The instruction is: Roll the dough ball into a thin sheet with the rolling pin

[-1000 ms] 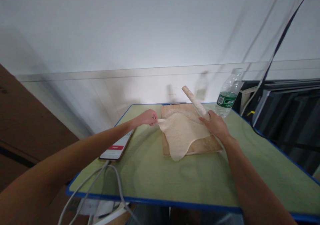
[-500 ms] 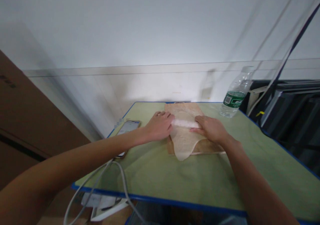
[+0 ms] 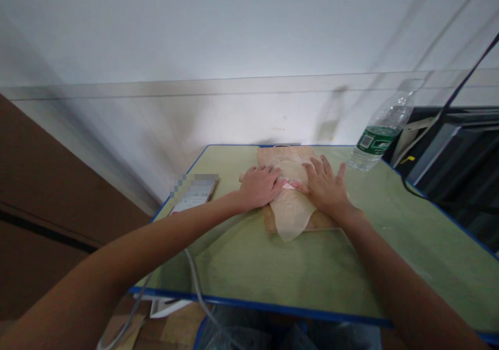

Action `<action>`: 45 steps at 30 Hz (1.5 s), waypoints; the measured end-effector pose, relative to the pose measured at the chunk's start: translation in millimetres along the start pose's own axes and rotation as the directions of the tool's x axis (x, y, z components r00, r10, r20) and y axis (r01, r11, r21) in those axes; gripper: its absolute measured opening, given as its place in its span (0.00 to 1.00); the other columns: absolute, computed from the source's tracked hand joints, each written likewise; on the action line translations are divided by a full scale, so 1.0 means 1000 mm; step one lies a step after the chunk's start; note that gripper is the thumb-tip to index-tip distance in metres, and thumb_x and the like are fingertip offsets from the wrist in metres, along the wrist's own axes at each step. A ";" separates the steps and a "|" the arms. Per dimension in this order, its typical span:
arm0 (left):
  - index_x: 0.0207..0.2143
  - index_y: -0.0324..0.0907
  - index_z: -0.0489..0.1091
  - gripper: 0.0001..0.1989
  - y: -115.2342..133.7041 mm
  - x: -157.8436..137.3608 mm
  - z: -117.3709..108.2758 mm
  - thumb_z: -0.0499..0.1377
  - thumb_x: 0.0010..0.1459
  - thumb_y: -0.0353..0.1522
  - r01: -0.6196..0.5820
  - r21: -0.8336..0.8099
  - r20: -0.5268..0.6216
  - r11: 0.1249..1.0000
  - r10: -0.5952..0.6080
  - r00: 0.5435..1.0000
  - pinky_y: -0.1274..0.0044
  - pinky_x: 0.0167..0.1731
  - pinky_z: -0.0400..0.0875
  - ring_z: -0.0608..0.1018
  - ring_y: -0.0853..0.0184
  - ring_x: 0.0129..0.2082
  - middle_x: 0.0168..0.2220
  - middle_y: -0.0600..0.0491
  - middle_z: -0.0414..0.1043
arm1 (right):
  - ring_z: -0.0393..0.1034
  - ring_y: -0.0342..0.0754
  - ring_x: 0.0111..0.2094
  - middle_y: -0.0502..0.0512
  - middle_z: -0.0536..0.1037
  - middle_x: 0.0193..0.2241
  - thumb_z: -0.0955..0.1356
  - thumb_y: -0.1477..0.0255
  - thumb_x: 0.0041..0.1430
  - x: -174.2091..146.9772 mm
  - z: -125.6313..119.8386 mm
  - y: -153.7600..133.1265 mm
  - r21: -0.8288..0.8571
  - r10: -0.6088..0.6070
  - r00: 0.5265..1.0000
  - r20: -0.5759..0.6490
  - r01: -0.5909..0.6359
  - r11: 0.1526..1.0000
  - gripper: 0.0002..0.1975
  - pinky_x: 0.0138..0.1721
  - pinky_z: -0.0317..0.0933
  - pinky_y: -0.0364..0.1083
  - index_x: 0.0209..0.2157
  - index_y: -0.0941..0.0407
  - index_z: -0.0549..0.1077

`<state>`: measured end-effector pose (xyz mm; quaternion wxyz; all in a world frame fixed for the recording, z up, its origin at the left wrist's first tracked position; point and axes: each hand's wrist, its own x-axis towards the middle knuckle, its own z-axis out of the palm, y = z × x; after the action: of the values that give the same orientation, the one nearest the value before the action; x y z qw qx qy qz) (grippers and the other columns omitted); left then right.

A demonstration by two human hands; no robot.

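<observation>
A pale sheet of dough (image 3: 291, 217) lies on a wooden board (image 3: 268, 156), its rounded near end hanging over the board's front edge. Across the dough runs a floured rolling pin (image 3: 289, 186), mostly hidden beneath my hands; its left tip pokes out past my fingers. My left hand (image 3: 260, 185) is closed over the pin's left part, fingers bent over the top and thumb pointing inward. On the right part presses the palm of my right hand (image 3: 326, 186), fingers spread and stretched forward, thumb pointing toward my left thumb.
A phone (image 3: 197, 191) lies left of the board on the green table (image 3: 241, 261). At the back right stands a water bottle (image 3: 378, 132) beside dark folders (image 3: 463, 158). A white cable (image 3: 196, 282) hangs over the front edge. A wall (image 3: 218, 111) rises behind the table.
My right hand has gone from wrapped around the rolling pin to flat with spread fingers. My left hand stays on the pin. The camera view has shifted slightly.
</observation>
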<state>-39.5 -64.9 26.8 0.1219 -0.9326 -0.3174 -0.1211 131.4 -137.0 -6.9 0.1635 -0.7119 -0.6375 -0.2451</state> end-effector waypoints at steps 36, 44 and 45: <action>0.44 0.39 0.73 0.28 -0.037 0.088 0.025 0.36 0.68 0.42 0.151 -0.308 0.156 0.939 -0.107 0.982 0.70 0.49 0.66 0.75 0.61 0.47 0.47 0.47 0.74 | 0.64 0.60 0.55 0.67 0.70 0.55 0.50 0.62 0.67 0.095 0.025 0.027 0.125 0.116 0.942 0.314 -0.162 0.979 0.27 0.51 0.58 0.57 0.58 0.62 0.64; 0.40 0.34 0.75 0.32 -0.044 0.110 0.029 0.35 0.68 0.42 0.233 -0.331 0.155 0.915 -0.191 0.969 0.72 0.45 0.67 0.77 0.61 0.42 0.40 0.42 0.76 | 0.67 0.59 0.50 0.69 0.74 0.48 0.51 0.62 0.68 0.110 0.021 0.025 0.028 0.125 0.962 0.243 -0.135 0.990 0.26 0.46 0.59 0.54 0.54 0.62 0.66; 0.40 0.33 0.75 0.32 -0.045 0.114 0.031 0.35 0.68 0.42 0.236 -0.336 0.141 0.912 -0.199 0.970 0.72 0.45 0.67 0.77 0.61 0.43 0.40 0.41 0.76 | 0.67 0.59 0.49 0.69 0.74 0.47 0.51 0.62 0.68 0.112 0.021 0.025 0.021 0.133 0.960 0.247 -0.142 0.990 0.25 0.46 0.59 0.54 0.53 0.62 0.67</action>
<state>24.5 43.2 39.1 -0.0769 -0.9032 -0.3984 -0.1397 166.5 -36.2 40.0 0.1140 -0.7760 -0.6063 -0.1309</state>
